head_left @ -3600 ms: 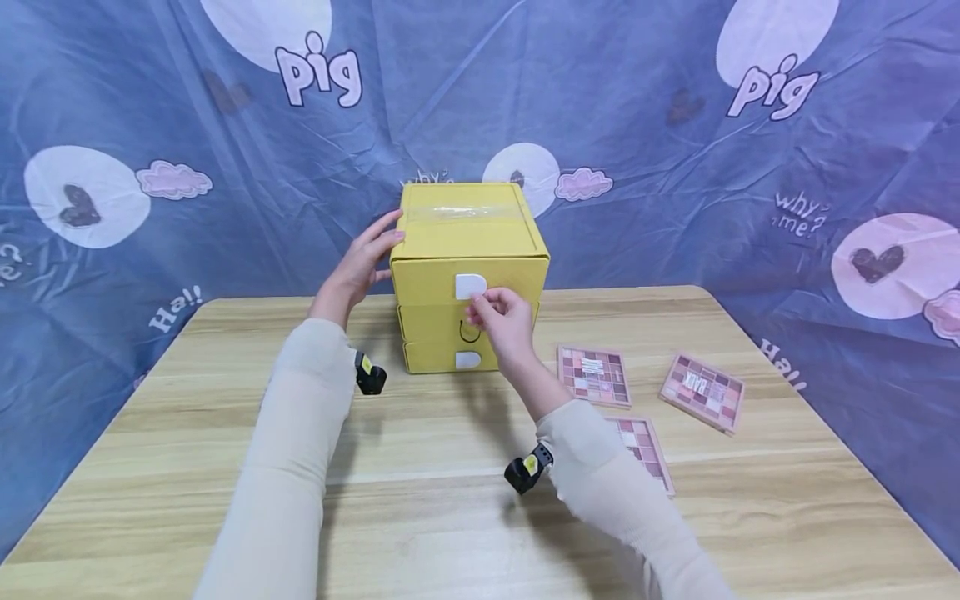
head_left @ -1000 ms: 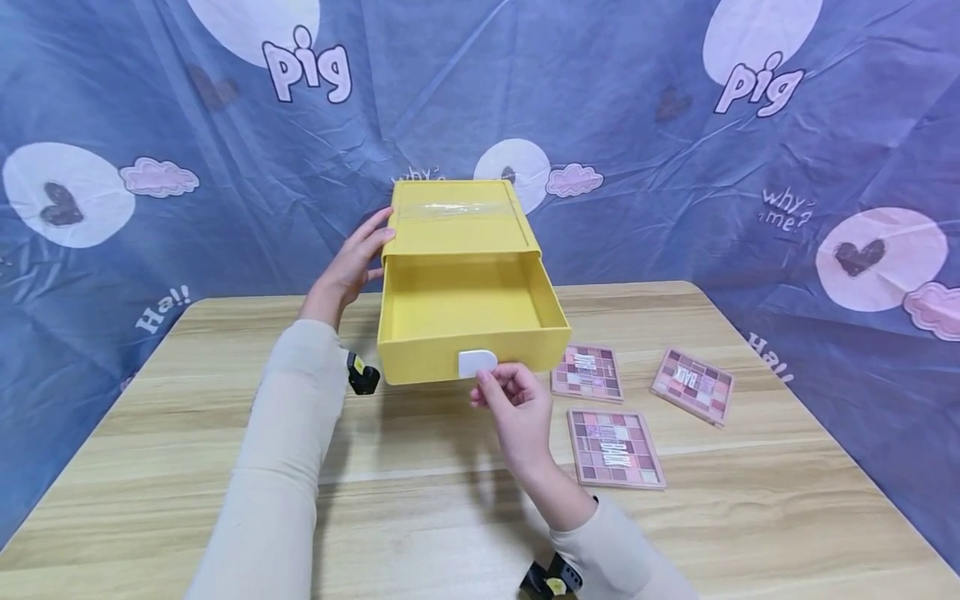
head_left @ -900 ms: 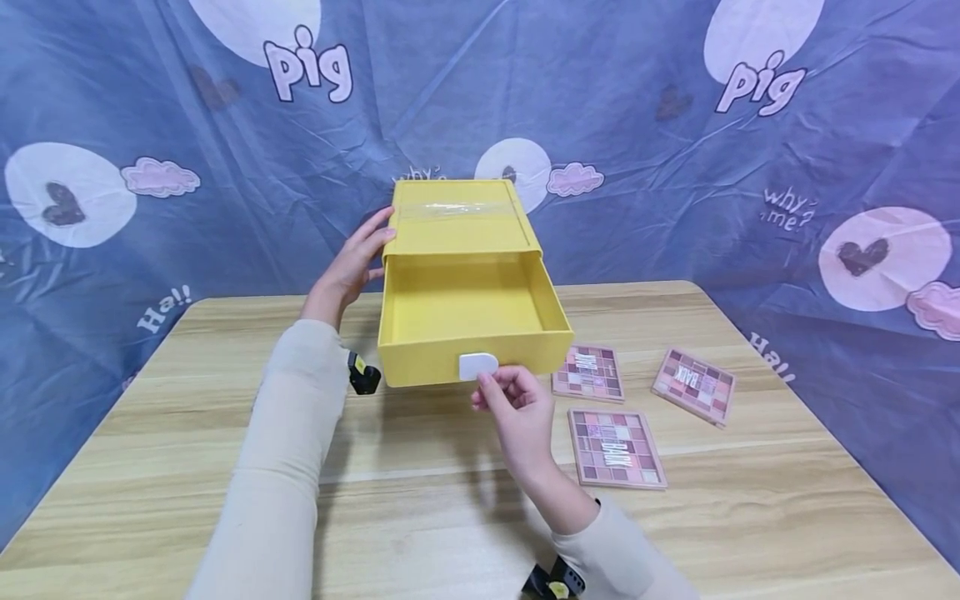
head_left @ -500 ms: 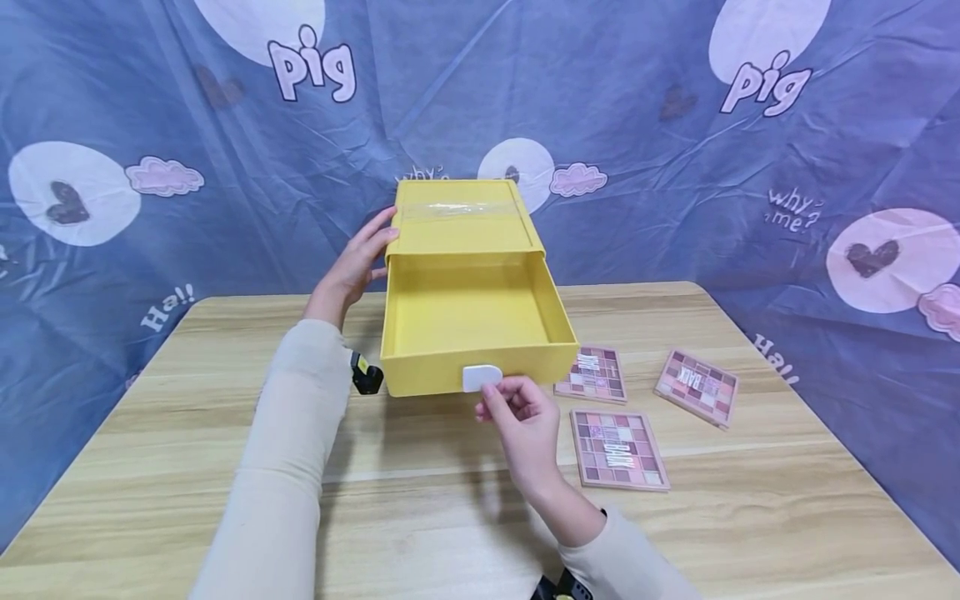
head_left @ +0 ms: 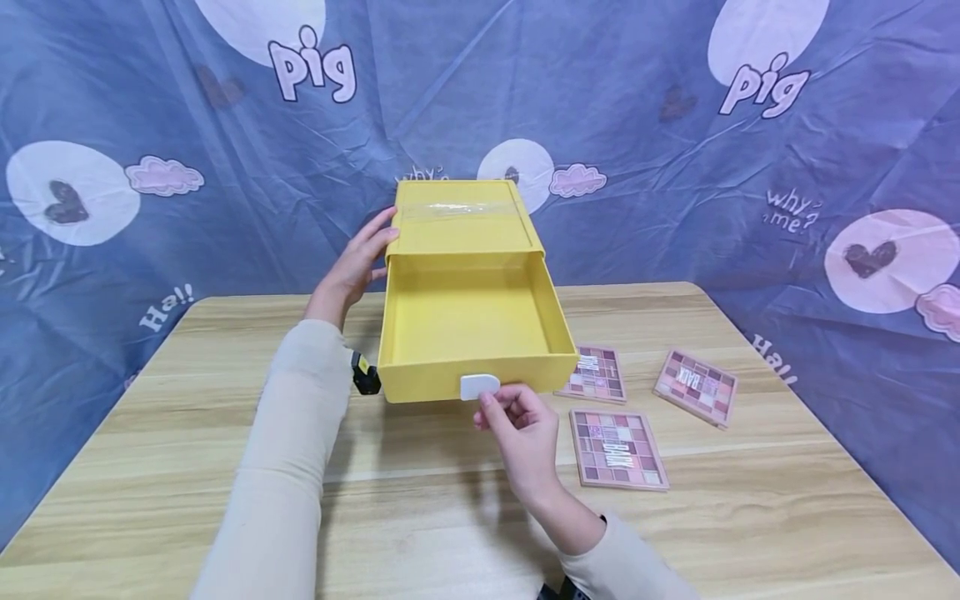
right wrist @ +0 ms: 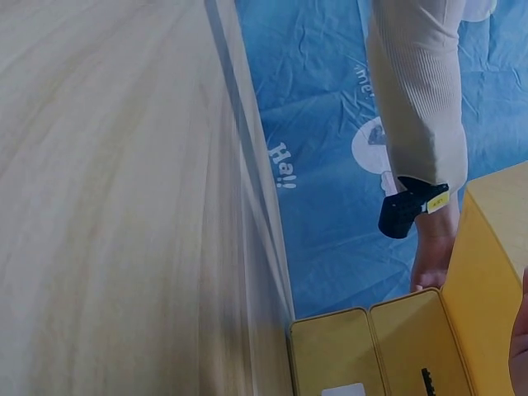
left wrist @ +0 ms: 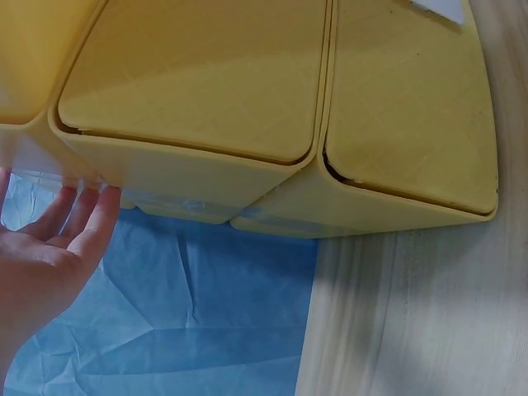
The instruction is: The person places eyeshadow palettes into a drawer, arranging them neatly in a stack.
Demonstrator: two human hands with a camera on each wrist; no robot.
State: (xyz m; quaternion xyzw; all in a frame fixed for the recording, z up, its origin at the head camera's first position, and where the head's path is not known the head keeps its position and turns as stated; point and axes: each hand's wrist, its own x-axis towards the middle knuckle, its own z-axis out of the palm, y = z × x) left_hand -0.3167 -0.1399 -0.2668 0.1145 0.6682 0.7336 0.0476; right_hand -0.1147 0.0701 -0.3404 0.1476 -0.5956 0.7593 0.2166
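A yellow three-tier drawer box (head_left: 465,229) stands at the back of the table, with clear tape across its top. Its top drawer (head_left: 420,380) is pulled far out toward me, and nothing lies inside. Thumb and fingers of my right hand (head_left: 528,442) pinch the white pull tab (head_left: 478,387) on the drawer front. My left hand (head_left: 354,260) rests against the box's left side near the top, fingers extended; in the left wrist view its fingertips (left wrist: 106,198) touch the yellow side wall. The two lower drawers (left wrist: 198,78) are closed.
Three pink eyeshadow palettes lie right of the box: one palette (head_left: 595,375) partly behind the drawer, another palette (head_left: 618,450) nearer me, a third palette (head_left: 696,387) farther right. A blue printed cloth (head_left: 645,233) hangs behind the wood-grain table (head_left: 172,467).
The top drawer, closed at first, has slid out toward me as my right hand drew its tab forward and down. My left hand has stayed against the box's side.
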